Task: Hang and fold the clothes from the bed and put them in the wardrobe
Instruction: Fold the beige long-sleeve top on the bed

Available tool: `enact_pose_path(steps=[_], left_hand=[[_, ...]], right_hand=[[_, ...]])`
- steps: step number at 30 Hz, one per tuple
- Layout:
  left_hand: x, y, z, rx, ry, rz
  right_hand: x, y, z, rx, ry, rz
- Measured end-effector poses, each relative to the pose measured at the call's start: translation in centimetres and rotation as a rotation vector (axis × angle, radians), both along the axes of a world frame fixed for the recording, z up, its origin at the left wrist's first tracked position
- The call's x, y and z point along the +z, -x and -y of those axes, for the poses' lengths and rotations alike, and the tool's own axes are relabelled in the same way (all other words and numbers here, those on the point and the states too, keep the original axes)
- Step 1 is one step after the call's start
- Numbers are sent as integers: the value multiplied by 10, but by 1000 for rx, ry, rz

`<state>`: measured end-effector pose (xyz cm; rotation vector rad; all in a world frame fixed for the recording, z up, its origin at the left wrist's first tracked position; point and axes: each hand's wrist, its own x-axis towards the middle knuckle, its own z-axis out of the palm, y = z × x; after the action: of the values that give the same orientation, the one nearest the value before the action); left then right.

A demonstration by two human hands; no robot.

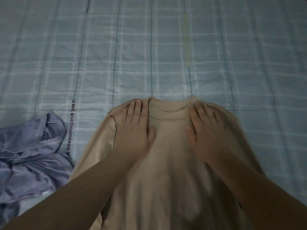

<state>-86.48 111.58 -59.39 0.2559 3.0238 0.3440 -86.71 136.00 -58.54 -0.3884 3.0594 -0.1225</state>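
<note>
The beige shirt [167,155] is soft matt knit; the lilac garment [31,156] at 8 o'clock looks silky, faintly glossy; the bed [149,55] sheet is matt checked cotton.

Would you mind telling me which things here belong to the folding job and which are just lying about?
Job: beige top, pressed flat by left hand and right hand; crumpled lilac garment, awaiting its turn.
Lying about: only the checked bedsheet beneath.

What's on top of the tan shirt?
Two flat hands: the left hand and the right hand press on the tan shirt beside its collar. The checked bed sheet lies around it; the part beneath the shirt is covered.
</note>
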Motion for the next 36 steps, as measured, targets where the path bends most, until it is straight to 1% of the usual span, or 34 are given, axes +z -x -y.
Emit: enact_pose_path(steps=[3,7,14,17,20,22,24,29,32,36], left_hand=[[-4,10,2,42,80,41],[-5,18,6,68,133,62],[-2,27,30,-9,171,24],[0,32,46,-105,208,-35],[-7,34,59,-210,162,-66],[-11,37,59,-235,151,-22],[-13,41,57,-225,174,36],[-12,44,52,-153,191,106],[-6,47,49,-150,187,170],[12,34,44,-132,209,130]], right_hand=[[-9,6,3,-57,-62,71],[-13,10,6,-99,-97,83],[-4,25,-16,-86,-104,13],[-6,30,-23,-28,-108,-33],[-13,31,-33,53,-40,24],[-14,33,-37,83,-32,74],[-16,35,-36,88,-71,100],[-19,37,-32,64,-114,120],[-15,35,-30,66,-136,127],[8,21,-19,50,-177,99]])
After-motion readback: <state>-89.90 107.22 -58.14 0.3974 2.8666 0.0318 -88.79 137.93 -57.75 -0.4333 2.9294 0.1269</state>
